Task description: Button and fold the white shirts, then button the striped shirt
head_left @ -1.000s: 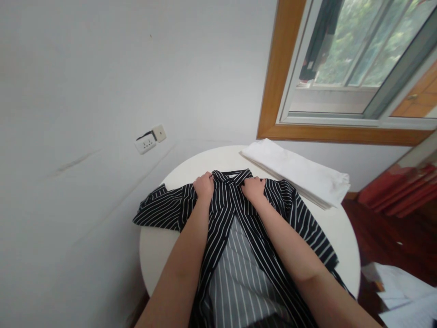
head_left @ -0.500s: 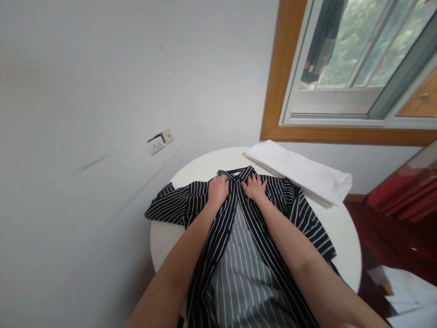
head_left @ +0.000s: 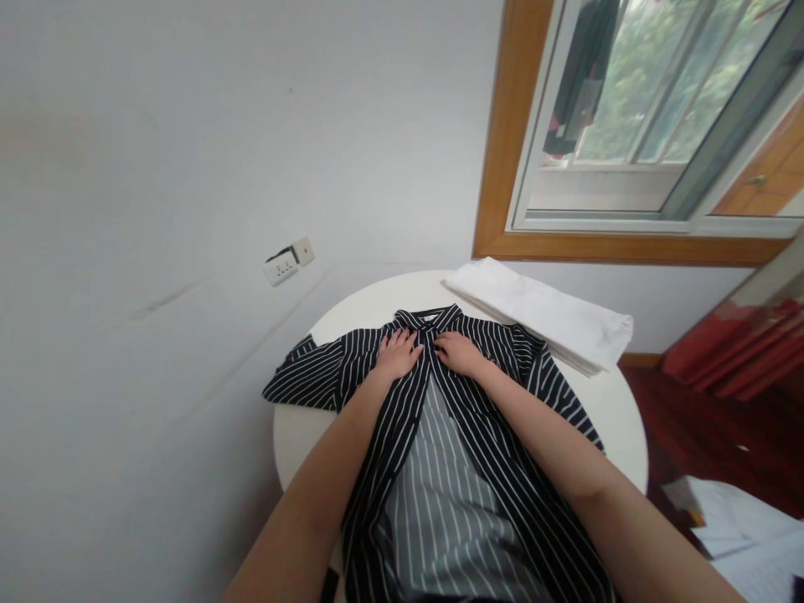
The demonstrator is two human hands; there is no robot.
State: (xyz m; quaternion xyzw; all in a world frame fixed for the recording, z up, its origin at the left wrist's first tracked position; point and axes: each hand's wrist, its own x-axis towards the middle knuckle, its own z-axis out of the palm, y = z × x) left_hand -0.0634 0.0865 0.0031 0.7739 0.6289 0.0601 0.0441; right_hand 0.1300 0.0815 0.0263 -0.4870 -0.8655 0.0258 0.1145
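A black shirt with white stripes lies face up on a round white table, its collar at the far side. The front is unbuttoned below the collar, and the grey striped inside shows between the two front panels. My left hand rests flat on the left front panel just below the collar, fingers spread. Across the opening, my right hand has its fingers curled together at the edge of the right front panel. My right forearm covers part of that panel and sleeve.
Folded white cloth lies on the table's far right edge. Behind the table stands a wall with a socket and a wood-framed window. White papers are at lower right, near a red curtain.
My left hand has gone from curled to spread flat on the shirt. My right hand has gone from spread to curled and moved slightly toward the opening. The view has shifted a little.
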